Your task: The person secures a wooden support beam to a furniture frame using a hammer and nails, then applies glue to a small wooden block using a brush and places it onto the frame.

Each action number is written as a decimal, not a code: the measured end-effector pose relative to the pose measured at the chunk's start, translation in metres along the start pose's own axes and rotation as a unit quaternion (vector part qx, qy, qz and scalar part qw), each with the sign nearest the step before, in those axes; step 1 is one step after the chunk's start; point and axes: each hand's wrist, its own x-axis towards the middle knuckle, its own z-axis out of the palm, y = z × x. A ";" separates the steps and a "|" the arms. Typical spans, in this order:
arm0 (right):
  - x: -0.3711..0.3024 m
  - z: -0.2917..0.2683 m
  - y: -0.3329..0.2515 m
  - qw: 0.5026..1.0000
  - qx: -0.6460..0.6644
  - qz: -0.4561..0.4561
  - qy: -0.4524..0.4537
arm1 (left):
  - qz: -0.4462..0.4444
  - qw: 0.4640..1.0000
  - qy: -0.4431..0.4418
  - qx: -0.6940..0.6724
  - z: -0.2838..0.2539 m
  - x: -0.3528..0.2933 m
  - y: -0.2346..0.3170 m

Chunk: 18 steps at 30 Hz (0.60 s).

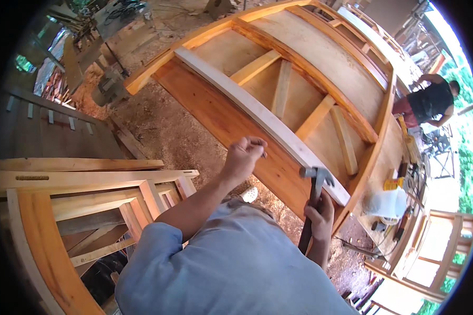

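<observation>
My right hand [320, 215] is wrapped round the handle of a claw hammer [317, 189], its head up and close to the near end of a pale wooden strip [263, 121]. My left hand [242, 160] is closed in a pinch above the near edge of a reddish-brown board [210, 118]. A small dark tip shows at its fingers; what it belongs to is too small to tell. The pale strip lies lengthwise along the board, which forms the near side of a large wooden frame [305, 58] with a curved rail, slanted braces and plywood panels.
Several jointed wooden frames [52, 210] stand at the left, close to my elbow. On the right, a translucent plastic container [386, 202] sits among tools on a bench. Another person [428, 102] bends beyond the frame's far right side. Wood shavings [178, 142] cover the floor.
</observation>
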 end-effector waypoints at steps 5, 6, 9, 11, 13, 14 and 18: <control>0.097 0.061 -0.081 0.990 0.062 -0.085 -0.095 | 0.086 0.984 0.157 -0.018 -0.070 0.056 0.032; 0.105 0.071 -0.090 0.981 0.146 -0.065 -0.114 | 0.100 0.976 0.190 -0.032 -0.088 0.068 0.039; 0.141 0.091 -0.066 0.973 0.095 0.120 -0.173 | 0.103 0.953 0.277 0.068 -0.149 0.102 0.066; 0.156 0.111 -0.050 0.978 -0.092 0.090 -0.166 | 0.135 0.932 0.307 0.136 -0.187 0.135 0.080; 0.173 0.129 -0.047 0.968 -0.122 0.120 -0.184 | 0.145 0.919 0.326 0.167 -0.222 0.175 0.097; 0.180 0.142 -0.052 0.967 -0.126 0.126 -0.185 | 0.142 0.905 0.324 0.236 -0.242 0.198 0.103; 0.226 0.203 -0.094 0.970 -0.095 0.102 -0.197 | 0.116 0.873 0.339 0.331 -0.344 0.311 0.087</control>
